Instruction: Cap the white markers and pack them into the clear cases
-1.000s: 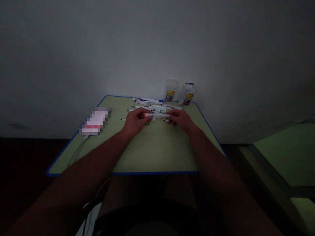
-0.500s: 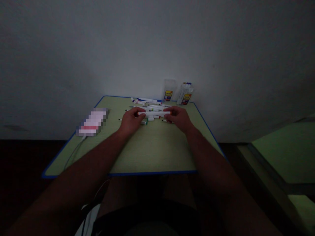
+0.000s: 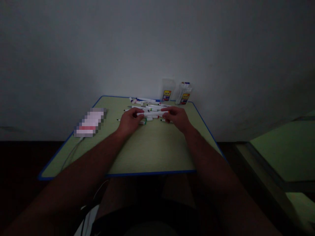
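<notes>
Right now I see both hands pinching one white marker (image 3: 153, 113) by its ends, left hand (image 3: 129, 120) and right hand (image 3: 177, 118) equally near, its length running crosswise, above the pile of markers (image 3: 147, 105) toward the table's (image 3: 152, 154) far edge.

Two clear marker boxes (image 3: 175, 93) stand at the table's (image 3: 152, 154) far edge.

My view is very dim and underexposed; only the pale wall (image 3: 157, 42) and the far part of the desk (image 3: 152, 147) catch weak, even light. My forearms and lap nearer than the desk sink into near-black. No glare, no hard shadows. Detail is soft and grainy, straight edges bow toward the corners, and a pixelated patch (image 3: 90, 123) sits left on the desk
</notes>
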The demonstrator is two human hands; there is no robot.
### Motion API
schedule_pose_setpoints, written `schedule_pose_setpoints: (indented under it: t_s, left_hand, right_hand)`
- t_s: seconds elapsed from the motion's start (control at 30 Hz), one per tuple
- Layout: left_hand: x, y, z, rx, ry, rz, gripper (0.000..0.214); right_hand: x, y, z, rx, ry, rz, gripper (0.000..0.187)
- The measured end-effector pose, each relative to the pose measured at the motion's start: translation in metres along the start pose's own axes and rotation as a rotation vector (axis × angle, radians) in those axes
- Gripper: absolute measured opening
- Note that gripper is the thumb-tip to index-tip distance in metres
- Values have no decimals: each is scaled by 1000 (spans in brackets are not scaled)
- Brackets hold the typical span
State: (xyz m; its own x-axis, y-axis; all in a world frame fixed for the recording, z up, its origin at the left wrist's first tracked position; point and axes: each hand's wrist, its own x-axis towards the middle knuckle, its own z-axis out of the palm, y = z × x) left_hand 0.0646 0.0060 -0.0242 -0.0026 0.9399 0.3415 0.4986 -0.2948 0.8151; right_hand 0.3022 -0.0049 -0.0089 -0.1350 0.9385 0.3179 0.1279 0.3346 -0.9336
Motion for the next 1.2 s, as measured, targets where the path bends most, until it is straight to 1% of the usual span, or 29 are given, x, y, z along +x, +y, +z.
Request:
schedule_pose_setpoints:
  t_s: [0.2, 0.37, 0.6, 0.77, 1.0, 1.2]
  left_hand:
    - [3, -11, 2, -61, -7, 6, 21]
    - [4, -13, 2, -97, -10, -10, 23]
    - [2, -8, 2, -144, -41, -30, 23]
    - [2, -11, 3, -157, -56, -26, 24]
    - [1, -8, 1, -122, -34, -5, 33]
    - [-1, -2, -1, -87, -64, 26, 29]
  right_hand:
    - [2, 3, -2, 51, 103, 10, 26]
    - [4, 5, -4, 51, 139, 24, 27]
    - [3, 5, -4, 54, 120, 24, 26]
    - [2, 3, -4, 29, 93, 43, 31]
    - [3, 5, -6, 159, 87, 81, 36]
    - [5, 6, -10, 162, 101, 135, 36]
